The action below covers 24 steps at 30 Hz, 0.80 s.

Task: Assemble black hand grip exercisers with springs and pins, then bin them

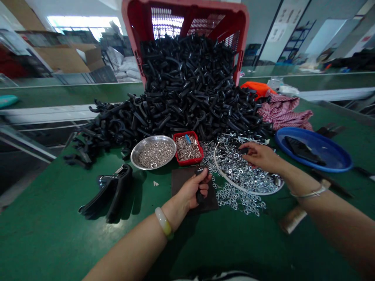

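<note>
My left hand is closed around a black plastic handle piece, mostly hidden by the fingers, above a dark square pad. My right hand hovers over a round white-rimmed tray heaped with small shiny metal rings. Its thumb and forefinger are apart, with something dark at the fingertips that I cannot make out. Left of the pad lie assembled black hand grips with metal springs. A steel bowl of tiny metal parts and a red box of metal pins stand behind the pad.
A red crate tipped toward me spills a large heap of black handle pieces across the back. At right are a blue tray holding a dark flat object, a checked cloth and a hammer-like tool. Loose rings lie before the white-rimmed tray.
</note>
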Motion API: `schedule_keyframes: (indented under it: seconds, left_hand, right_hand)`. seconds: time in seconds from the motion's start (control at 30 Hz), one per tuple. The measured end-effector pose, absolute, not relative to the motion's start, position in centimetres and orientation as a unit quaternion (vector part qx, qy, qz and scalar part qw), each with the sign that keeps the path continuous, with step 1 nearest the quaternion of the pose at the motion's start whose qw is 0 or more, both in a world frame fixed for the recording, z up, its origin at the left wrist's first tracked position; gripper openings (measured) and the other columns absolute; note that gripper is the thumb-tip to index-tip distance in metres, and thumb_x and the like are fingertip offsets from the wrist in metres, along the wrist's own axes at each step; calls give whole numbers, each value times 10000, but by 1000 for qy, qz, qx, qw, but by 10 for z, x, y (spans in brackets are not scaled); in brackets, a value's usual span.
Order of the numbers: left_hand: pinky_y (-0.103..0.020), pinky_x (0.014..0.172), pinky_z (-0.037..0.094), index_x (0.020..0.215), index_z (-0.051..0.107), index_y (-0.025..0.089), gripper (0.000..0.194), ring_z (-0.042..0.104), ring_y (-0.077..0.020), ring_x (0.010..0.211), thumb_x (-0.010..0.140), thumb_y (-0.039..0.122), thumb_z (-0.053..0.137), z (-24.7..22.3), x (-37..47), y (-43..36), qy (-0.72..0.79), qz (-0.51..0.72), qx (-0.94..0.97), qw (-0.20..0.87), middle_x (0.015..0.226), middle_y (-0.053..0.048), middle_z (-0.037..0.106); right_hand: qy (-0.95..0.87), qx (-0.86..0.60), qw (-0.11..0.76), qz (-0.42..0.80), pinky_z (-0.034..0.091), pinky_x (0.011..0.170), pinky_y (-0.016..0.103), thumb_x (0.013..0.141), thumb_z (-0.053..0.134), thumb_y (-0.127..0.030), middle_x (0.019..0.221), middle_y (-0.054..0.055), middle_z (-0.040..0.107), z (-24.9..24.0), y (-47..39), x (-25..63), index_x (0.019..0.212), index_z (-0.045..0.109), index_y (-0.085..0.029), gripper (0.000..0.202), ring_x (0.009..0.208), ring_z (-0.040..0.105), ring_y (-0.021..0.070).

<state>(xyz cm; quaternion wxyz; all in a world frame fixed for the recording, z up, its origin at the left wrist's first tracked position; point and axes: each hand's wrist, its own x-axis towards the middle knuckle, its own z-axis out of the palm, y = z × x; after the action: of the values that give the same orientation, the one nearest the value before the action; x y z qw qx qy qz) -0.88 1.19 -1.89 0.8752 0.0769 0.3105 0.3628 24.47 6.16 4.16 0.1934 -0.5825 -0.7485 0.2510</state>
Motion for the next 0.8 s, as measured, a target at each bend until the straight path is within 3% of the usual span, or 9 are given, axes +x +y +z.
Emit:
schedule_keyframes:
  seconds: [0.13, 0.23, 0.3, 0.5, 0.67, 0.8]
  left_hand:
    - [-75, 304, 237, 777, 519, 121, 250, 329, 29, 367, 748, 342, 633, -21, -9, 9, 264, 352, 52, 896, 698, 30, 546]
    - [-77, 304, 245, 815, 537, 115, 301, 330, 27, 369, 763, 405, 600, -19, -8, 7, 229, 346, 38, 909, 699, 25, 548]
    - [-81, 307, 252, 828, 542, 113, 310, 335, 22, 367, 773, 415, 584, -17, -9, 6, 212, 343, 29, 915, 676, 27, 539]
    - [-99, 318, 255, 720, 527, 108, 389, 319, 5, 355, 779, 493, 534, -19, -17, 4, 175, 351, 22, 920, 557, 34, 465]
    - [-126, 330, 249, 632, 505, 141, 510, 263, -18, 335, 689, 648, 515, -21, -24, 2, 195, 355, 92, 910, 432, 65, 328]
    - [-160, 379, 282, 638, 520, 156, 574, 319, -42, 378, 548, 721, 555, -19, -31, -1, 219, 399, 220, 863, 440, 63, 334]
  right_hand:
    - [-656, -511, 389, 396, 468, 445, 245, 734, 583, -357, 610, -29, 564, 42, 40, 197, 1015, 445, -188, 356, 519, 573, 122]
    - [-650, -448, 439, 430, 481, 462, 228, 762, 563, -344, 721, -11, 580, 31, 21, 155, 959, 426, -211, 274, 612, 606, 123]
    - [-670, -442, 455, 386, 494, 502, 230, 795, 532, -332, 765, -3, 585, 22, 14, 137, 957, 443, -212, 220, 648, 607, 119]
    - [-816, -420, 390, 75, 489, 798, 380, 825, 533, -267, 963, 60, 641, 17, 3, 126, 959, 566, -203, 152, 919, 585, 195]
    - [-893, -317, 318, 4, 456, 901, 383, 874, 377, -139, 1213, 94, 547, 32, -20, 124, 1210, 494, -193, 359, 1118, 494, 195]
    - [-904, -289, 313, -37, 475, 884, 381, 864, 407, -131, 1212, 96, 549, 44, -44, 121, 1263, 455, -210, 410, 1118, 499, 214]
